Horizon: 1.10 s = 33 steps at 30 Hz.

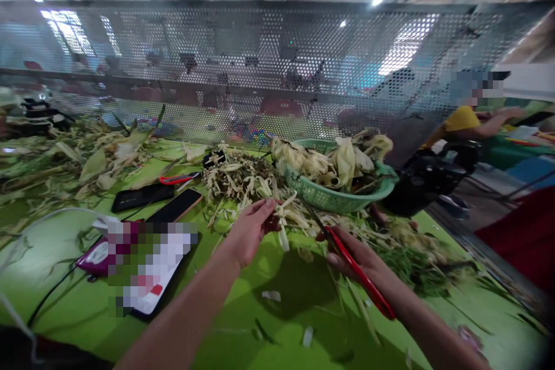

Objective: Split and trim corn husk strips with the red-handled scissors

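Near the middle of the view, my left hand (255, 228) pinches a small knotted piece of pale dried husk (284, 225) between thumb and fingers. My right hand (358, 248) is closed round a pair of scissors with red handles (362, 274). Their dark blades point up and away, toward the basket, to the right of the husk piece and apart from it. Behind my left hand lies a heap of small knotted husk pieces (243, 182). A green plastic basket (347, 201) stands beyond my hands, filled with dried husks (347, 159).
Two dark phones (177, 208) lie on the green table (243, 312) at left, near another red-handled tool (180, 178), a purple pouch (93, 257) and cables. More husks (95, 156) spread at back left. A perforated metal screen (243, 69) rises behind; a person (466, 118) is at right.
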Each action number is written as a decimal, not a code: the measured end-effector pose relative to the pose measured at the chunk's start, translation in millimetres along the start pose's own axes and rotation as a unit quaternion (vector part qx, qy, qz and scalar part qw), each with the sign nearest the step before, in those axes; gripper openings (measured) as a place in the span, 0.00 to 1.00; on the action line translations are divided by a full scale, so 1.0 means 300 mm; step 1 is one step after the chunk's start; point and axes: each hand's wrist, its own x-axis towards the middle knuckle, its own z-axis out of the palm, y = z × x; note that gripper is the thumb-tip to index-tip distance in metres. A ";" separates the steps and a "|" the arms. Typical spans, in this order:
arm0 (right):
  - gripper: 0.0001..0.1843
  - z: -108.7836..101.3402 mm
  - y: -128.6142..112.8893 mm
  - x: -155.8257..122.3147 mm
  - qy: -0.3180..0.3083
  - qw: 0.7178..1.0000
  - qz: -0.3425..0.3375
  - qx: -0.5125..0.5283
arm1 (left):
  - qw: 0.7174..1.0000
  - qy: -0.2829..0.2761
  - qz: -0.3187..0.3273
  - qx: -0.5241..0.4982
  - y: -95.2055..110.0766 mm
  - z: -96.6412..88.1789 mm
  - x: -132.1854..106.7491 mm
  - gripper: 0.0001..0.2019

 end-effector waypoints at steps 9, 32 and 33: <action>0.21 0.011 -0.010 0.000 -0.035 0.999 0.000 0.018 | 0.997 -0.022 -0.018 0.067 -0.012 -0.011 0.006 0.15; 0.20 0.014 -0.032 0.006 -0.012 0.999 0.051 0.001 | 0.990 -0.040 0.027 0.129 0.001 -0.031 0.014 0.13; 0.21 0.014 -0.032 0.005 -0.008 0.998 0.056 0.006 | 0.991 -0.037 0.027 0.126 0.002 -0.032 0.014 0.12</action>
